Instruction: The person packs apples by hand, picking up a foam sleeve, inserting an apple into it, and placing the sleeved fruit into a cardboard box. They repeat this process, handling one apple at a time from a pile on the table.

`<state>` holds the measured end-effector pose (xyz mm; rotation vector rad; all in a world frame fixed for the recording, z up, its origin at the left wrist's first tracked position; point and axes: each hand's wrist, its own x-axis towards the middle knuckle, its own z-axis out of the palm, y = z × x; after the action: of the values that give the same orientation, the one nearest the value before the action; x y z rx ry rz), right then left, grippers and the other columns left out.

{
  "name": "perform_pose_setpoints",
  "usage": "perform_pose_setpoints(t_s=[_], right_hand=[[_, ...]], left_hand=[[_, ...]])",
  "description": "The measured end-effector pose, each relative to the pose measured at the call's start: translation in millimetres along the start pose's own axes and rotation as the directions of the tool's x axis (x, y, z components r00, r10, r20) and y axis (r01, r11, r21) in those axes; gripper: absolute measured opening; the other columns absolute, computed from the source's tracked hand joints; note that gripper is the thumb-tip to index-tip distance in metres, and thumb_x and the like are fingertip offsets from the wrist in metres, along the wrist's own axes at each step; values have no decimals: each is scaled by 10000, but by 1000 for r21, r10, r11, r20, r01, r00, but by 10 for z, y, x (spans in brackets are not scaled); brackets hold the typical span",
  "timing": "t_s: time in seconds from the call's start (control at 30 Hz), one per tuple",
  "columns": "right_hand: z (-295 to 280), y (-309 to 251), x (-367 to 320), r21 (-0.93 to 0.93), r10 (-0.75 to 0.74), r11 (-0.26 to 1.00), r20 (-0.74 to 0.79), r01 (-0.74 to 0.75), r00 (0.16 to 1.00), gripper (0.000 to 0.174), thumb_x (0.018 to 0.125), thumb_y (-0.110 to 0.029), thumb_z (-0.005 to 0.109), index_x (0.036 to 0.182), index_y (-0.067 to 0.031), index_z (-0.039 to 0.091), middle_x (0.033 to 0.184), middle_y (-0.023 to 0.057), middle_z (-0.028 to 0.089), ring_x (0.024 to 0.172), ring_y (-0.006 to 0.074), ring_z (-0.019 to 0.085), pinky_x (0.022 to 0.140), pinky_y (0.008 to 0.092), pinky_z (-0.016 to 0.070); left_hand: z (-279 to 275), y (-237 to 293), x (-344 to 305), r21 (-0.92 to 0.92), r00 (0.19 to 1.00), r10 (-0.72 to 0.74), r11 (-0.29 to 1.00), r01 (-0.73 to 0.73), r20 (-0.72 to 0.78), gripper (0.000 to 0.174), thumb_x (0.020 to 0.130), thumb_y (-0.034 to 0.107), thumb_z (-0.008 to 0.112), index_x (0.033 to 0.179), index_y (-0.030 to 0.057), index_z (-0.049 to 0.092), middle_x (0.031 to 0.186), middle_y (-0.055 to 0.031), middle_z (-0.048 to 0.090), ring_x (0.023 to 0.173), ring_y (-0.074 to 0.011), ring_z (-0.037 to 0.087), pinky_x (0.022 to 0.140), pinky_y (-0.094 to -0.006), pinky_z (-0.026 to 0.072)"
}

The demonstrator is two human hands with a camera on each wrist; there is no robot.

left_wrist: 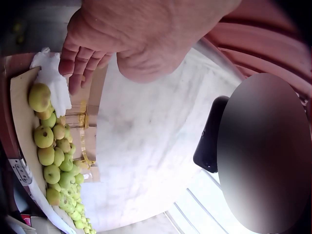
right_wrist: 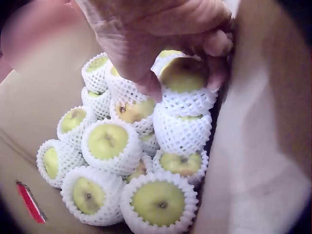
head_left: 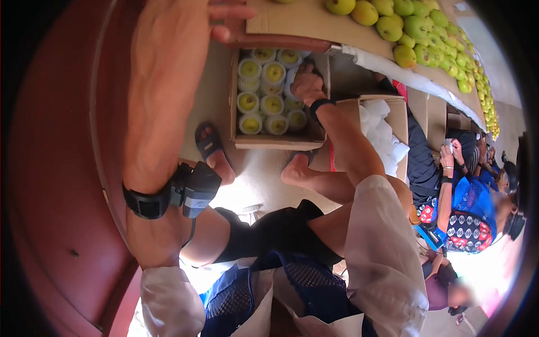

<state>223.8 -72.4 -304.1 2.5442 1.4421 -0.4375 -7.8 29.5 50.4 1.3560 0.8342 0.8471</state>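
A cardboard box [head_left: 281, 145] holds rows of green apples in white foam nets. My right hand [head_left: 307, 86] reaches into its far right corner. In the right wrist view, the right hand [right_wrist: 165, 34] grips a netted apple [right_wrist: 184, 78] between thumb and fingers, against the box wall [right_wrist: 243, 122]. Other netted apples [right_wrist: 108, 141] lie beside and below it. My left hand [head_left: 229, 12] is raised near the cardboard-covered table edge, fingers extended. The left wrist view shows the left hand [left_wrist: 131, 44] holding nothing, its fingertips beside white foam [left_wrist: 52, 80] and close to loose apples [left_wrist: 43, 136].
Loose green apples [head_left: 418, 28] are piled on the cardboard-covered table [head_left: 297, 19]. Right of the apple box stands a carton with white foam nets [head_left: 382, 126]. Other people sit farther right. A dark red surface [head_left: 56, 168] borders the left side.
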Motion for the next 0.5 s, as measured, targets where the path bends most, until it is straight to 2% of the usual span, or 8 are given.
perform_pose_setpoints(t_s=[0.1,0.13,0.17,0.23,0.27,0.37,0.47,0.5], right_hand=[[62,-12,-2,54,26,998,-104,-21,994,525,910,-149,557,1366,85,441,1286,302,476,1127,434,612,870,440,545],[27,-67,-85,43,14,999,-155,-8,988,519,904,-140,564,1356,86,448,1285,301,478,1107,437,622,854,446,549],[-21,-98,-195,31,2,999,-210,4,978,513,898,-131,570,1347,88,455,1284,300,480,1087,439,631,838,452,553],[-52,-120,-412,0,-126,991,-292,132,948,442,867,-160,609,1233,76,533,1178,289,546,1002,429,659,800,476,561],[-26,-134,-498,-21,-184,982,-309,187,933,410,852,-174,628,1176,70,573,1125,284,579,960,423,672,781,487,564],[-453,-109,-913,49,-479,874,-74,483,875,258,846,-142,612,1017,42,668,986,247,684,940,380,692,754,475,560],[-1076,-283,-1397,20,-428,902,187,432,884,215,872,-195,629,921,-1,709,913,203,724,941,355,699,764,469,552],[-1257,-267,-1564,36,-440,897,177,440,881,232,879,-219,637,951,-11,709,929,198,724,951,357,698,773,468,550]], left_hand=[[-84,-144,4,-46,999,-4,999,2,-42,463,1038,383,503,1224,-36,570,1124,-128,661,958,-187,673,748,-299,507],[-132,-198,20,17,998,38,999,-37,-46,420,1030,301,562,1267,-45,547,1188,-126,657,1013,-192,686,776,-292,510],[-141,-203,-51,34,992,96,995,-93,-84,436,1007,306,592,1258,-47,546,1146,-128,669,978,-182,694,718,-267,491],[-110,-205,-124,58,973,166,986,-159,-160,475,959,317,654,1239,-50,544,1064,-131,693,908,-164,710,602,-218,454],[-136,-253,-96,63,973,168,985,-160,-159,448,951,283,667,1234,-44,552,1039,-117,690,873,-150,700,600,-217,450],[-135,-275,-70,44,980,159,987,-155,-116,366,935,200,691,1207,-20,584,953,-69,677,767,-108,663,585,-214,430],[-90,-242,-87,-60,990,112,991,-117,-91,223,945,157,672,1130,34,650,792,8,630,617,-57,564,539,-209,382],[-62,-239,-92,-48,991,108,993,-112,-84,217,946,158,674,1124,37,654,771,17,617,606,-51,547,529,-206,373]])
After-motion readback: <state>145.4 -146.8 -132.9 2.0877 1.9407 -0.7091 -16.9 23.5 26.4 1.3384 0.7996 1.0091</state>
